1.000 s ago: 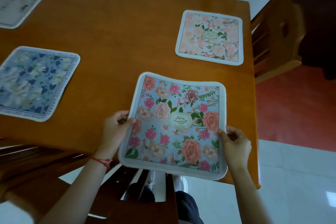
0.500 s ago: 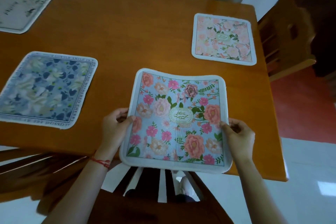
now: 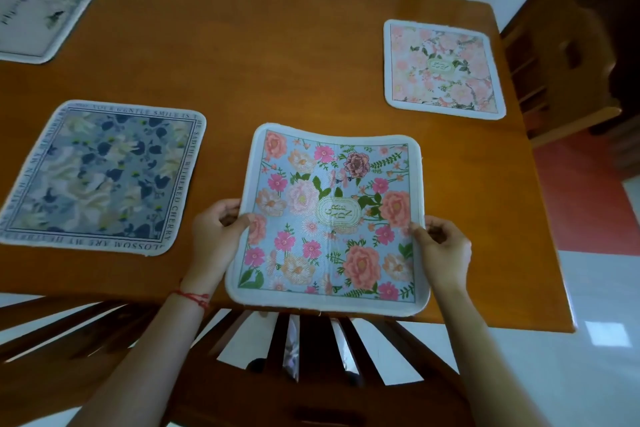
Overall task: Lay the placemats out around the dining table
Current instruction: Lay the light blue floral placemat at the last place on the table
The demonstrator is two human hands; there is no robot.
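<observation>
At lower centre of the frame: floral placemat [image 3: 330, 218], sagging between both hands above the table [image 3: 277, 55], near edge overhanging the table's lower edge.
Left hand [image 3: 216, 236]: thumb pinched the mat's left edge.
Right hand [image 3: 445, 250]: pinched its right edge.
Key relation: mat lay between the hands, equally near; table directly beneath.

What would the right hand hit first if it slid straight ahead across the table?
Probably nothing soon: bare wooden table lies ahead of the right hand, then the pink floral placemat near the far corner, though depth is unclear.
</observation>
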